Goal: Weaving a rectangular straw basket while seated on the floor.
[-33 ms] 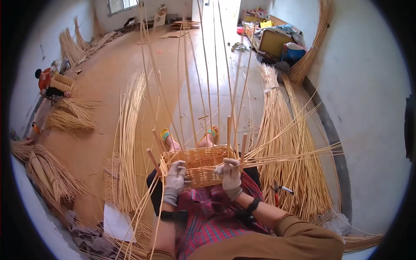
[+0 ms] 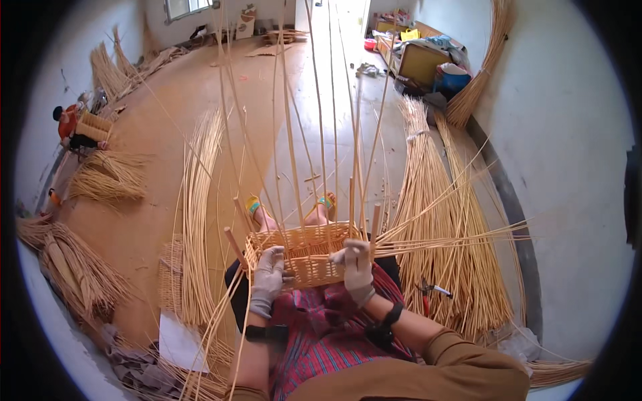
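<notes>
A half-woven wicker basket (image 2: 304,257) rests on my lap, over a red plaid cloth. Several long cane stakes (image 2: 287,134) rise from its rim, and thin strands (image 2: 455,237) fan out to the right. My left hand (image 2: 267,277), in a grey glove, grips the basket's near wall at its left corner. My right hand (image 2: 356,267), also gloved, is closed on the weaving strands at the basket's right corner. My feet in sandals (image 2: 254,207) show beyond the basket.
Thick cane bundles lie on the floor to the right (image 2: 441,220) and left (image 2: 197,220). Red-handled shears (image 2: 428,294) lie by my right elbow. White paper (image 2: 177,344) lies at lower left. Another person (image 2: 70,127) sits far left. Boxes (image 2: 421,60) stand at the back right.
</notes>
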The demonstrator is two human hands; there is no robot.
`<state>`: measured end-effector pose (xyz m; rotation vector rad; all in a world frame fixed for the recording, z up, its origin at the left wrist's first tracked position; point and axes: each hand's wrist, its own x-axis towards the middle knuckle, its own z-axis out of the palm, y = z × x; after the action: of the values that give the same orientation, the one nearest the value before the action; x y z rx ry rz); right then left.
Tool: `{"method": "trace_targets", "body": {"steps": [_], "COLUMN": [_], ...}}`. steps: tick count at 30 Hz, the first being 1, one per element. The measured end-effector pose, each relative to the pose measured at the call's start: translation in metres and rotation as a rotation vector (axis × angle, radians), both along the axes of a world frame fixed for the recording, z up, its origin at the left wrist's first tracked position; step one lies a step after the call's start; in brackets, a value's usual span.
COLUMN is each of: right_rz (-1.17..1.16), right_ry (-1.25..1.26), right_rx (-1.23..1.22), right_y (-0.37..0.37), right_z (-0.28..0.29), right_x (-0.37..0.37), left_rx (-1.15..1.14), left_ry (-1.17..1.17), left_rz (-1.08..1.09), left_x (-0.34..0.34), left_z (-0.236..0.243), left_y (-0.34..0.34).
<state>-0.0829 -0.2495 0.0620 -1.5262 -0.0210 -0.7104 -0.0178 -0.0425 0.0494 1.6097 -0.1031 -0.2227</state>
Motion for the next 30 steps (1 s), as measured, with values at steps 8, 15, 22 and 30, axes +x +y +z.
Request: {"method": "trace_targets", "body": {"steps": [8, 15, 22, 30], "right_rz": [0.211, -0.013, 0.201, 0.062], "right_ry": [0.163, 0.354, 0.030, 0.090], "right_rx": [0.420, 0.627, -0.453, 0.302], "right_y": [-0.012, -0.073, -0.040, -0.088], "right_z": [0.022, -0.027, 0.059, 0.005], "right_x": [-0.011, -0.022, 0.082, -0.033], "left_rx": [0.246, 0.267, 0.447, 0.064], "left_ry": [0.079, -0.154, -0.089, -0.097], "left_rz": [0.205, 0.038, -0.095, 0.002], "left_x": [-0.024, -0.020, 0.001, 0.002], "left_z": [0.029, 0.037, 0.007, 0.035], "left_y": [-0.024, -0.064, -0.079, -0.082]}}
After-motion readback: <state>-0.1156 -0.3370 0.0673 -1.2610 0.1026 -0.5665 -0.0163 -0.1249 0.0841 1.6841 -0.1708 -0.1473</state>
